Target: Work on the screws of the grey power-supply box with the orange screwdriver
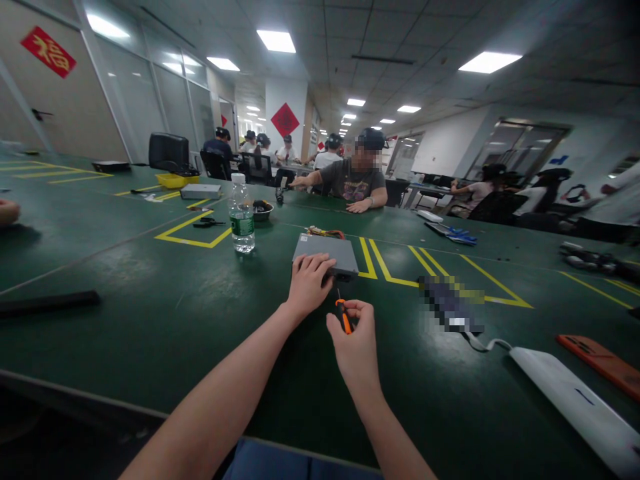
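A flat grey metal box (326, 252) lies on the green table (150, 293) just ahead of me, with coloured wires (327, 233) sticking out at its far end. My left hand (307, 281) rests on the box's near left corner, fingers curled over the top. My right hand (353, 337) is closed around a small screwdriver with an orange handle (344, 320), its thin tip pointing up toward the box's near edge.
A water bottle (242, 215) stands left of the box, a dark bowl (262, 210) behind it. A white power strip (575, 397) and an orange phone (600, 363) lie at the right. A person (357, 175) sits across the table; others sit farther back.
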{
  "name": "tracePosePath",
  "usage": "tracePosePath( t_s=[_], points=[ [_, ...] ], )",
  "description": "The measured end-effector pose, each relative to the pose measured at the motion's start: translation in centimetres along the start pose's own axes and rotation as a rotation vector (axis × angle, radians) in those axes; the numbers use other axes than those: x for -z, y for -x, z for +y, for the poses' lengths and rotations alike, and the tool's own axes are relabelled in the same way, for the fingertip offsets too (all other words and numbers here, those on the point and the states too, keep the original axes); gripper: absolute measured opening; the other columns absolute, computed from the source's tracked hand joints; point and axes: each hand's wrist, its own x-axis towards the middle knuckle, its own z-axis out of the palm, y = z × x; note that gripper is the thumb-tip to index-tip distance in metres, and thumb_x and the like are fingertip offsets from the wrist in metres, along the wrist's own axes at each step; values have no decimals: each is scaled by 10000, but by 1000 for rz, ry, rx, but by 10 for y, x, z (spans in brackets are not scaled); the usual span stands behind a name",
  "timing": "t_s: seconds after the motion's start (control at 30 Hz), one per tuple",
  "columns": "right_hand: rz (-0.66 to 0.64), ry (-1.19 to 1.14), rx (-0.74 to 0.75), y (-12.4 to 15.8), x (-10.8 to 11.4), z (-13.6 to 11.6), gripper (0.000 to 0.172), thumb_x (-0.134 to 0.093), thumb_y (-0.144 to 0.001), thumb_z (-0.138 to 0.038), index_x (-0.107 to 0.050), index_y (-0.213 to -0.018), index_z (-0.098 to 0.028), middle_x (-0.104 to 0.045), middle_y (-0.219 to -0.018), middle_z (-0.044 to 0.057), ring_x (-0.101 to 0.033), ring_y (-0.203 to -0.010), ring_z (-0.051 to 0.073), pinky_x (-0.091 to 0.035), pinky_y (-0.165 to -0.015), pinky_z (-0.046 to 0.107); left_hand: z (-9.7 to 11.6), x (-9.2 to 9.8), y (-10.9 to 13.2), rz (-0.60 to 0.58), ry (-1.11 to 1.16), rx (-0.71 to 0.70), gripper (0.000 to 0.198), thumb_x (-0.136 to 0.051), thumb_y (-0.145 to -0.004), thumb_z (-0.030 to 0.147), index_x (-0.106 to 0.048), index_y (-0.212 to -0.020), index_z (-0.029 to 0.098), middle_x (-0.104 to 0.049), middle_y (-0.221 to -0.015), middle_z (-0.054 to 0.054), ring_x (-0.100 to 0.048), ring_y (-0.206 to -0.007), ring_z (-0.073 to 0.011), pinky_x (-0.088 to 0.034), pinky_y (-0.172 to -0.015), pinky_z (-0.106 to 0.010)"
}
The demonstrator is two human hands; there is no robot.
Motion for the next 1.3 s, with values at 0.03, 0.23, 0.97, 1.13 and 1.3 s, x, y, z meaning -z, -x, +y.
tracePosePath(
  t_s=[0.03, 0.23, 0.97, 1.13, 1.3],
  points=[
    [13, 106, 49, 0, 2, -2, 207, -506, -755, -226, -410, -933, -180, -484, -888, 50, -568, -737, 150, -488, -567, 253, 0, 0, 0, -1, -1, 1, 313, -525, -800, 244, -531, -1111, 275, -563, -1200, 3, -452, -1141, -187, -232, -1030, -394],
    [-129, 600, 315, 7, 9, -4, 231, -447, -789, -91, -456, -1015, -138, -477, -992, 100, -600, -657, 133, -483, -459, 215, -1, 0, 0, -2, 18, -3, 304, -514, -811, 254, -535, -1113, 275, -562, -1201, -2, -447, -1143, -192, -233, -1023, -403],
    [-109, 1009, 777, 6, 15, 18, 271, -365, -825, -36, -539, -1013, -123, -546, -1074, 198, -581, -785, 203, -489, -652, 327, 1, 2, 2, 6, 2, -10, 326, -514, -808, 259, -518, -1134, 265, -546, -1219, -20, -434, -1159, -202, -251, -1020, -409],
    [-122, 954, 917, 3, 18, 20, 334, -337, -815, -12, -522, -1065, -134, -572, -1039, 181, -563, -871, 219, -478, -681, 304, 2, 2, 2, -9, -11, -14, 362, -556, -781, 287, -513, -1140, 266, -538, -1228, -30, -426, -1168, -220, -250, -1025, -427],
    [-111, 891, 737, -2, 24, 14, 298, -334, -863, -83, -511, -1096, -142, -565, -987, 138, -581, -725, 162, -470, -579, 244, 4, 0, 2, -13, -34, -14, 396, -560, -789, 366, -492, -1160, 248, -518, -1245, -53, -409, -1179, -231, -234, -1040, -435]
  ],
)
